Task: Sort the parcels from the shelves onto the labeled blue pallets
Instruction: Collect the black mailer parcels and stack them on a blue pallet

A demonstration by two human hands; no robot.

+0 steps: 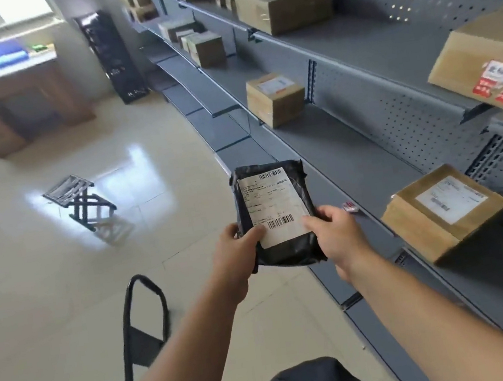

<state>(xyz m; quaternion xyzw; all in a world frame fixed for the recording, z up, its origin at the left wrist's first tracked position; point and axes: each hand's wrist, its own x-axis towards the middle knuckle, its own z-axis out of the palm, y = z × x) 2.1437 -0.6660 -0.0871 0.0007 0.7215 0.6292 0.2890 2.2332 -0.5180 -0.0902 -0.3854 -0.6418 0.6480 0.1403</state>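
Both hands hold one black bag parcel [276,216] between them, in the air in front of the shelves [374,128]. The left hand [236,250] grips its lower left edge, thumb lying across the white label [270,207] near the bottom barcode, fingers curled behind. The right hand [337,233] grips the lower right edge, thumb on the label's corner, fingers wrapped under the bag. The label faces up.

Just right of the right hand, a flat brown box [444,211] rests on a shelf. Beyond the hands, a smaller box [274,98] stands on the next shelf up, with more boxes farther off. Left of the hands stand a folding stool [84,202] and, nearer, a black trolley handle [144,324].
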